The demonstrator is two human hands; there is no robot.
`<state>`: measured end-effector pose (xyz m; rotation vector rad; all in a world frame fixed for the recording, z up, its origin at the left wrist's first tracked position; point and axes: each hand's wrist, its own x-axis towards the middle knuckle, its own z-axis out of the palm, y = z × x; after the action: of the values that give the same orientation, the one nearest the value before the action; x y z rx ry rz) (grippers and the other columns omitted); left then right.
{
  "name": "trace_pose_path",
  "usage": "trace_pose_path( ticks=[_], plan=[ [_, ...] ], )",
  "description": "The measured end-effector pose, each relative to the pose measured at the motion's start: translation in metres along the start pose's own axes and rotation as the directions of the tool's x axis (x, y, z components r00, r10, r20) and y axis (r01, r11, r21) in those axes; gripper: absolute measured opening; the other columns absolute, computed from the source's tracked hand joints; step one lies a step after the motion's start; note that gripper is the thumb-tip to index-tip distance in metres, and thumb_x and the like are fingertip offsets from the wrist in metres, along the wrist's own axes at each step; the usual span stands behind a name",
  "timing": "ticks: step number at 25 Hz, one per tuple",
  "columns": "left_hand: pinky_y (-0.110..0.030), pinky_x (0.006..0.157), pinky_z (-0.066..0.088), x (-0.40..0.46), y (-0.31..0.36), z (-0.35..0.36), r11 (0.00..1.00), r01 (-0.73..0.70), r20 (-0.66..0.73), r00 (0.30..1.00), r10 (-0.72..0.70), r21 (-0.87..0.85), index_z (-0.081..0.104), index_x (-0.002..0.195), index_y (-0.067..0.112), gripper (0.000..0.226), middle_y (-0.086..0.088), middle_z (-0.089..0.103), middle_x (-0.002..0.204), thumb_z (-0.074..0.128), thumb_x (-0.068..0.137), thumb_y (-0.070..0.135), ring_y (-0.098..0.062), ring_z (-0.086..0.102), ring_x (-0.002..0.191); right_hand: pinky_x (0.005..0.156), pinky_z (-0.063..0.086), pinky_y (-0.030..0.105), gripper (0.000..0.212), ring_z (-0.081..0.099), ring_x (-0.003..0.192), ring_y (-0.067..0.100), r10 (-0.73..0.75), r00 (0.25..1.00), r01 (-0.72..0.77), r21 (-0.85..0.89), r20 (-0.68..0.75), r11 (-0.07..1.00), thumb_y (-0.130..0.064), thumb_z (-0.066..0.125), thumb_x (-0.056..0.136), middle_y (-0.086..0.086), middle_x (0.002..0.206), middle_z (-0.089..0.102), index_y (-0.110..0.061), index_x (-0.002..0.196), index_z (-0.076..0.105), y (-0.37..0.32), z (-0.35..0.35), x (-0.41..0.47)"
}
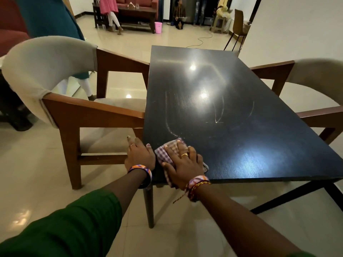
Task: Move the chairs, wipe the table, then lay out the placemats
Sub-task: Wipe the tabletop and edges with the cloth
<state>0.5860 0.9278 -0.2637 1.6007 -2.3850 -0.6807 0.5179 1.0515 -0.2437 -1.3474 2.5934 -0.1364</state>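
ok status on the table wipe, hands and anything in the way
Right hand flat on checked cloth, near-left corner of dark table. Left hand on the table's edge. Chairs close on both sides. No placemats in view.

She wears a dark green long sleeve on the left arm, orange-and-purple patterned bangles at both wrists, red-yellow threads on the right, and gold finger rings.
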Motion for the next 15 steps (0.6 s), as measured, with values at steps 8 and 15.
trace_pose_path(
  ticks=[8,15],
  plan=[
    [-0.034,0.072,0.044,0.008,0.001,0.004,0.964,0.190,0.119,0.978,-0.170,-0.185,0.058,0.102,0.004,0.052,-0.010,0.056,0.086,0.026,0.099,0.044,-0.022,0.054,0.078,0.103,0.025,0.056,0.072,0.029,0.127,0.043,0.727,0.677,-0.731,0.017,-0.115,0.683,-0.065,0.020,0.088,0.018,0.149,0.027,-0.022,0.145,0.028,0.162,-0.027,-0.012],
    [-0.036,0.076,0.044,0.010,0.000,0.007,0.963,0.182,0.111,0.980,-0.162,-0.197,0.059,0.106,0.003,0.056,-0.015,0.062,0.097,0.020,0.100,0.044,-0.025,0.054,0.083,0.109,0.018,0.050,0.057,0.018,0.135,0.040,0.217,0.972,-0.218,-0.001,-0.092,0.976,-0.049,0.031,0.095,0.015,0.153,0.022,-0.028,0.147,0.024,0.010,-0.008,0.024]
  ],
)
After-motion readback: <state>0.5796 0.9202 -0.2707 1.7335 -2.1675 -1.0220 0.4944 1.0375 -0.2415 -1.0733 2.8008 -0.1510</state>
